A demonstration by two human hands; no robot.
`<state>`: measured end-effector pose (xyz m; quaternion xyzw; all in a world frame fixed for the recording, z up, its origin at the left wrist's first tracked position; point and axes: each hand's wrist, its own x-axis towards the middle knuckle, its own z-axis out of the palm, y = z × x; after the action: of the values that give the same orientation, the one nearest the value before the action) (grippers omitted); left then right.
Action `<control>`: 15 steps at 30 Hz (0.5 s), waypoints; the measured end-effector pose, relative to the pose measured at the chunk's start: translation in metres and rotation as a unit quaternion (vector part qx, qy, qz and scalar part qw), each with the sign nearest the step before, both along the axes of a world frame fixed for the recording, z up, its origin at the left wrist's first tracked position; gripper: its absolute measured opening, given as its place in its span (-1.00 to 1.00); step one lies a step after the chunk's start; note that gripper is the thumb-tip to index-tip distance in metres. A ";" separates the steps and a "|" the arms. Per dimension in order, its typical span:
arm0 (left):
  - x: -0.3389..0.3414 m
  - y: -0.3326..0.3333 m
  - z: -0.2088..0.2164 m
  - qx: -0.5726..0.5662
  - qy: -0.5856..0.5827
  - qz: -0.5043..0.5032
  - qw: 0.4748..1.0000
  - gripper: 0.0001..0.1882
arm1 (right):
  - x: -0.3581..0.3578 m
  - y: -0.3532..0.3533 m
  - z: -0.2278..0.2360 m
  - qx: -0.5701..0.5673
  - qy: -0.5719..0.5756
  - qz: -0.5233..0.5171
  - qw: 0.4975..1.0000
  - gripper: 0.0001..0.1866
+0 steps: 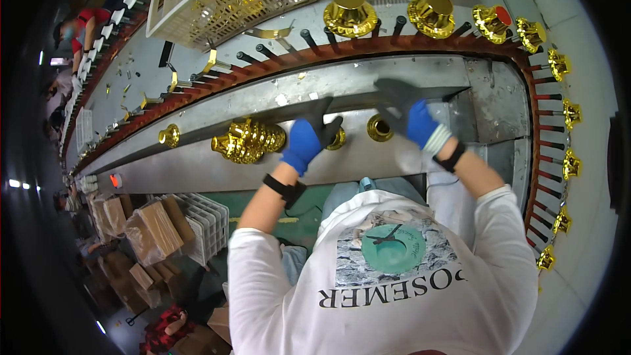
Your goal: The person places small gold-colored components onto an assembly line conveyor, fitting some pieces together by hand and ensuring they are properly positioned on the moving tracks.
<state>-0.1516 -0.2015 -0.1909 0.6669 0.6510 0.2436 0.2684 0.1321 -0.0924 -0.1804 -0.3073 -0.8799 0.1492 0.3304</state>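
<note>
Both my hands wear blue gloves with dark grey palms and fingers. My left hand [317, 128] is over the metal bench, thumb and fingers apart, partly covering a small gold cup-shaped piece [337, 140]. Whether it touches that piece I cannot tell. My right hand [404, 113] is open, its slightly blurred fingers stretched toward the conveyor, beside another gold cup-shaped piece [379, 128] with a dark opening. Left of my left hand, several gold pieces lie nested together in a cluster [246, 141]. One more gold piece [169, 135] lies farther left.
A curved conveyor with a reddish-brown edge [289, 61] runs past the bench, carrying dark pegs and gold bell-shaped pieces [350, 13]. White baskets [250, 3] of gold parts stand behind it. Cardboard boxes [154, 230] and a white crate [205, 223] are at left. A person in red [89, 26] is far left.
</note>
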 end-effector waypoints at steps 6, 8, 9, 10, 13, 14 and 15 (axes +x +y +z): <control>0.004 0.135 0.168 0.328 0.110 0.003 0.938 -0.23 | -0.013 0.124 0.160 0.203 -0.014 -0.086 0.975 -0.49; -0.020 0.159 0.157 0.316 0.115 -0.010 0.942 -0.26 | -0.035 0.115 0.162 -0.022 -0.045 -0.075 0.996 -0.43; -0.034 0.161 0.145 0.261 0.128 0.003 0.957 -0.24 | -0.044 0.115 0.161 -0.031 -0.041 -0.061 0.997 -0.43; -0.042 0.160 0.139 0.208 0.138 0.013 0.968 -0.20 | -0.048 0.112 0.155 0.031 -0.062 -0.043 0.997 -0.45; -0.026 0.128 0.151 0.224 0.200 0.015 0.954 -0.37 | -0.024 0.098 0.133 0.171 -0.039 0.003 0.985 -0.64; -0.019 0.108 0.154 0.276 0.173 0.053 0.944 -0.45 | -0.017 0.077 0.135 0.193 0.032 0.001 0.981 -0.67; -0.024 0.080 0.146 0.326 0.153 0.024 0.933 -0.44 | -0.009 0.049 0.138 0.143 0.058 0.026 0.988 -0.63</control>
<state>-0.1759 -0.1211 -0.0445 0.7311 0.5850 0.3435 -0.0725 0.1226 -0.0436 -0.0420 -0.2244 -0.8795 0.0480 0.4169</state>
